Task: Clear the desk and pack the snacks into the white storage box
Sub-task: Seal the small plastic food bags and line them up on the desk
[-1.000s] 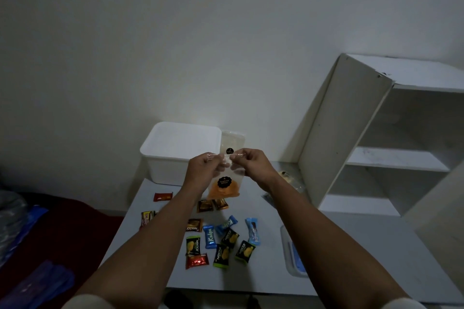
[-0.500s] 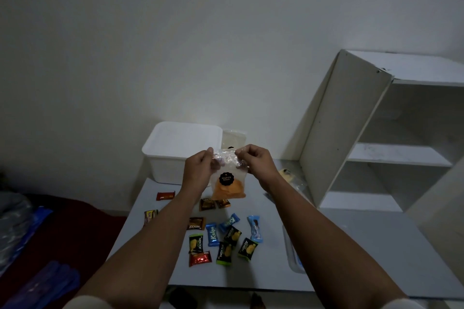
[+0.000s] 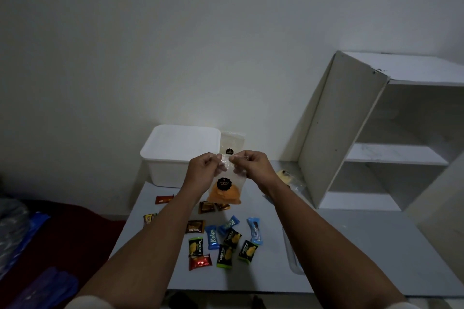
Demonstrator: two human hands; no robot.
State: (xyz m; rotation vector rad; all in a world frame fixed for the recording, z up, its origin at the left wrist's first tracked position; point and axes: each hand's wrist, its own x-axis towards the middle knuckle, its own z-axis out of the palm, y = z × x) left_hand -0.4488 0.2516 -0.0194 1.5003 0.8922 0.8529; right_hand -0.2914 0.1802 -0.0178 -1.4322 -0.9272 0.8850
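Both hands hold one clear pouch of orange chips (image 3: pixel 226 189) in the air above the far middle of the tabletop (image 3: pixel 351 246), just in front of the white storage box (image 3: pixel 179 152). The left hand (image 3: pixel 202 173) and the right hand (image 3: pixel 252 167) each have their fingers curled and pinch the crinkled top edge of the pouch, thumbs near each other; the orange contents hang at the bottom.

The storage box sits at the far left corner of the tabletop with its lid on, so nothing can go in until a hand is freed to lift it. Letting go with one hand would likely leave the pouch swinging from a thin plastic edge, which could slip or let chips spill if the top is not sealed; whether it is sealed cannot be told here. Squeezing lower down would probably crack the chips.

A second clear pouch (image 3: pixel 232 144) stands just behind the hands, beside the box's right end, and could be knocked over by a careless reach toward the lid.

Below the forearms lie many small wrapped snacks: green Nextar packets (image 3: pixel 247 249), a blue Kelpo packet (image 3: pixel 212 237), a red foil packet (image 3: pixel 199 262) near the front edge, and a brown bar (image 3: pixel 164 199) by the left edge. Lowering the arms could sweep these edge pieces off. A clear bag with yellowish contents (image 3: pixel 285 175) lies at the far right, beside the white shelf unit (image 3: pixel 339 133)
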